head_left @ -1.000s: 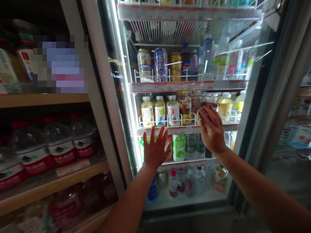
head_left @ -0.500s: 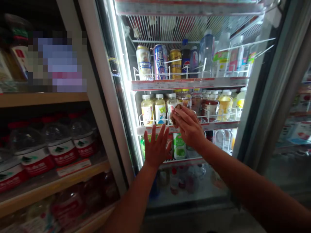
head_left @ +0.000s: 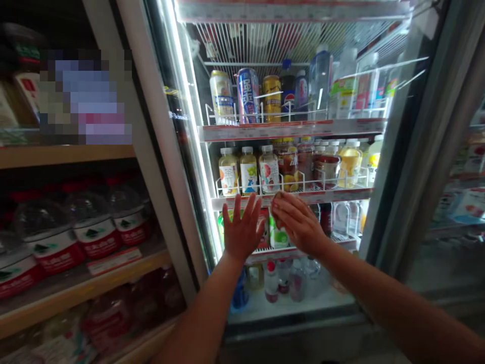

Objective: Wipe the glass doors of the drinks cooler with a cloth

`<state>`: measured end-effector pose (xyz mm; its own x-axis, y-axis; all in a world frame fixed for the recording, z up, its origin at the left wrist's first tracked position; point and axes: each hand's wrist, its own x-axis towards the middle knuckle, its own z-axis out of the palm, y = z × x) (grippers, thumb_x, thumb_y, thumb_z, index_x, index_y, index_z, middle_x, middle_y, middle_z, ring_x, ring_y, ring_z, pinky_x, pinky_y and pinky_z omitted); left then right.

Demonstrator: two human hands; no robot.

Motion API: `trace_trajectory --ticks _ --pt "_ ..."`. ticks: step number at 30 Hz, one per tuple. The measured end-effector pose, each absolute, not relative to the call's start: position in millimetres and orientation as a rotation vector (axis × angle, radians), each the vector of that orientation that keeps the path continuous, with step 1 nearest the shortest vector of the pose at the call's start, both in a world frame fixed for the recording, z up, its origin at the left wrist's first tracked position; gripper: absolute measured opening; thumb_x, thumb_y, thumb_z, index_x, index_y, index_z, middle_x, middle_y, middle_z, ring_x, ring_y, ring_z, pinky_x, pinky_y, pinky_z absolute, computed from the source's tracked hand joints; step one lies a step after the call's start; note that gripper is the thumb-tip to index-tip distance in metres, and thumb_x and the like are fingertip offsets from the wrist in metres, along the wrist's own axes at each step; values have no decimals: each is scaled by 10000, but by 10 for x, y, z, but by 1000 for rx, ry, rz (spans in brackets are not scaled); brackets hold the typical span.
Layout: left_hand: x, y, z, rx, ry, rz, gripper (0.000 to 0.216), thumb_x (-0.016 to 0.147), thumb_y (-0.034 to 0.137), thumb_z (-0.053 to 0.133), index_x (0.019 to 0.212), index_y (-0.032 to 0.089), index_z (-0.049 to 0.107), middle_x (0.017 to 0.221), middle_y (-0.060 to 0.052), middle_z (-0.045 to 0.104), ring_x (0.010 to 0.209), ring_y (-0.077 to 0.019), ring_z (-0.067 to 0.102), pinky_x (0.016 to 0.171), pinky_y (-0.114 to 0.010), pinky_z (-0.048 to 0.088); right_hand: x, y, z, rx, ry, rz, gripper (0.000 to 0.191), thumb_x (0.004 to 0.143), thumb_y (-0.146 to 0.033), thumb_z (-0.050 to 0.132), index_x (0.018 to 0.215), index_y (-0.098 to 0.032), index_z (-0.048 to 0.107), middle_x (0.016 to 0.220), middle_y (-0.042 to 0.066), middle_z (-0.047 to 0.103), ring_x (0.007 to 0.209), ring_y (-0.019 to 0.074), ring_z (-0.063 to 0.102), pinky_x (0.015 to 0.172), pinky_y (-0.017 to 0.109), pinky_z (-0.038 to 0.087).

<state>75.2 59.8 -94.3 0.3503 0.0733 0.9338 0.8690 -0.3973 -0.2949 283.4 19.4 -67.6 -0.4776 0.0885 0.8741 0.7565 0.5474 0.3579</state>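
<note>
My left hand (head_left: 242,230) has its fingers spread, with the palm toward the glass door (head_left: 322,316) of a lit drinks fridge. Whether it presses on the glass I cannot tell. To its right, my right hand (head_left: 299,225) is closed on a crumpled brownish cloth (head_left: 278,205), held flat toward the glass; little of the cloth shows past the fingers. Behind the hands, bottles with white caps, such as a tea bottle (head_left: 228,174), stand on a wire shelf. A green-labelled pack (head_left: 279,237) is partly covered by my right hand.
Cans, including a blue one (head_left: 248,96), line the fridge's upper shelf. Small bottles (head_left: 271,283) stand at the bottom. Left of the fridge, a wooden shelf (head_left: 87,285) carries red-labelled water bottles (head_left: 94,232). A metal door frame (head_left: 413,187) runs down the right.
My right hand has moved down with the cloth, from in front of the white-capped bottles to the level of the shelf below. My left hand stays nearly in place.
</note>
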Motion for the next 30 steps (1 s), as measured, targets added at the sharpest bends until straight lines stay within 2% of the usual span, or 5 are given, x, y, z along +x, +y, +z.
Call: trace_trajectory --ticks 3,14,21,25,30 --pt "750 601 -939 -1743 -848 -1132 761 934 392 572 1573 231 192 1552 -62 406 1532 -302 105 1252 -582 50 2956 174 -824 -655 -2050 -1011 525 925 -101 520 1438 -215 496 1403 44 605 1436 206 412 1187 427 400" --pt "754 600 -942 -1735 -856 -1133 795 923 375 587 1579 237 159 1546 -68 418 1533 -294 104 1254 -573 42 3362 122 -819 -761 -1995 -1010 576 920 -104 558 1470 -240 452 1419 56 591 1419 233 438 1173 464 417" --pt "760 595 -929 -1712 -828 -1141 786 919 349 590 1576 220 179 1533 -72 439 1532 -297 106 1257 -562 42 3508 136 -848 -800 -1761 -965 619 913 -114 581 1496 -234 413 1441 113 556 1431 295 413 1135 532 454" --pt "752 612 -944 -1725 -834 -1137 783 919 369 592 1574 214 193 1541 -79 424 1533 -306 108 1250 -575 50 3607 137 -933 -793 -1833 -926 654 912 -112 578 1517 -260 380 1447 103 550 1428 302 417 1135 529 463" --pt "750 622 -953 -1721 -833 -1148 789 914 366 600 1575 219 194 1537 -78 431 1532 -307 119 1250 -574 51 3808 158 -830 -869 -1525 -927 632 916 -121 568 1500 -300 406 1502 86 485 1430 310 408 1161 574 420"
